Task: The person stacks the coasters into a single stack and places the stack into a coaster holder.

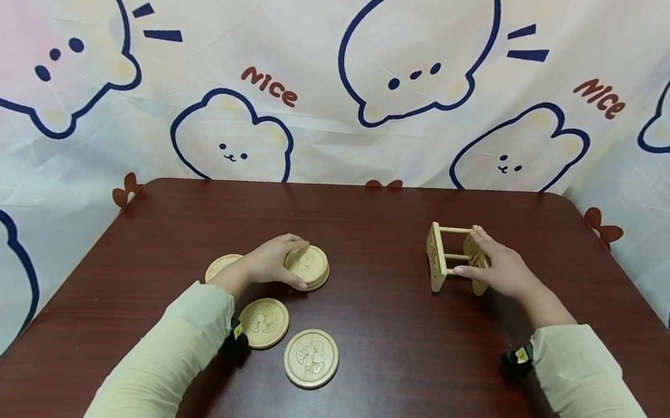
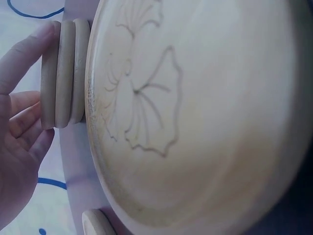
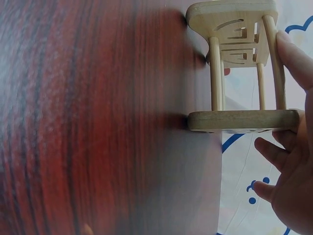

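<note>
With thumb and fingers spread to opposite edges, my left hand point(image 1: 265, 259) grips the top round wooden coaster point(image 1: 307, 265) of a small stack. Three stacked rims point(image 2: 64, 73) show in the left wrist view, with the thumb at one edge and fingertips at the other. A coaster carved with a leaf pattern point(image 2: 220, 98) fills much of that view. My right hand point(image 1: 503, 267) holds a small wooden coaster rack point(image 1: 435, 260) standing on the table. In the right wrist view the thumb lies along a dowel of the rack point(image 3: 239, 120), and fingers reach behind its side panel.
Two carved coasters lie flat nearer me, one beside the left wrist point(image 1: 263, 324) and one further right point(image 1: 311, 358). Another coaster point(image 1: 221, 265) is partly hidden behind the left hand. The dark brown table point(image 1: 403, 379) ends against a patterned cloth point(image 1: 318, 132).
</note>
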A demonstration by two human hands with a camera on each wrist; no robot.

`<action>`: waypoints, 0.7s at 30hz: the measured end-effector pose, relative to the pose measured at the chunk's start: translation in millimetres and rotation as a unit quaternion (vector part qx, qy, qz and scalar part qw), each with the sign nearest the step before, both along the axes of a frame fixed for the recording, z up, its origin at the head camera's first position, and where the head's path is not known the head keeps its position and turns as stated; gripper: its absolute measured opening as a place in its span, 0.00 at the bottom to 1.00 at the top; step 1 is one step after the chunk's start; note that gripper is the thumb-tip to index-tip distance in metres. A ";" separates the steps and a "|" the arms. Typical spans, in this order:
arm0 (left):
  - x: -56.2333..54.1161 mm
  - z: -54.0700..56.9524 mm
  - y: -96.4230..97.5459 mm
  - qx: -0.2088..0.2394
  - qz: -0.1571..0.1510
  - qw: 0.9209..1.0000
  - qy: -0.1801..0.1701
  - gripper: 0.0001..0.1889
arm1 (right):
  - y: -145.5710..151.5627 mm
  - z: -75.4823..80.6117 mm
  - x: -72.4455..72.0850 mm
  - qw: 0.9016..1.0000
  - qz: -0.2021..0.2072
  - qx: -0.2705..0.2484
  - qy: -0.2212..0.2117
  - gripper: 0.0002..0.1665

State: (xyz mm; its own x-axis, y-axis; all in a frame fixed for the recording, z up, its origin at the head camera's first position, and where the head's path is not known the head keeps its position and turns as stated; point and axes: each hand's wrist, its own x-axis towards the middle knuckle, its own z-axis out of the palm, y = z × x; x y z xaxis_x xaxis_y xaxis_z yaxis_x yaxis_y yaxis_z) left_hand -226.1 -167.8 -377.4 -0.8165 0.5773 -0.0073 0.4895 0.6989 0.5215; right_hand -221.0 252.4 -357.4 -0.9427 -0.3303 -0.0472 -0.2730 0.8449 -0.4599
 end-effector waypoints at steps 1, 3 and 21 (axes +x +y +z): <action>-0.3 0.0 -0.2 0.000 0.002 1.000 -0.001 0.44 | 0.2 -0.5 -0.4 1.000 0.000 0.000 -0.001 0.56; -0.5 0.2 -0.8 -0.001 0.005 1.000 -0.004 0.44 | 0.3 -1.2 -0.8 1.000 0.000 -0.001 -0.002 0.57; 6.5 11.5 -13.8 0.003 0.051 0.999 -0.018 0.43 | 2.2 -2.5 -1.6 1.000 0.001 0.002 0.008 0.57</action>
State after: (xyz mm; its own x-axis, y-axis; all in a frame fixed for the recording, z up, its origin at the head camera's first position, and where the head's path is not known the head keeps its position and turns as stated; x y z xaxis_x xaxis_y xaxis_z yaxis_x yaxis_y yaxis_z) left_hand -219.7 -181.6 -365.9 -0.8701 0.4916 -0.0340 0.3972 0.7405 0.5422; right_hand -222.5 254.5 -359.9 -0.9430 -0.3310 -0.0340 -0.2810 0.8469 -0.4515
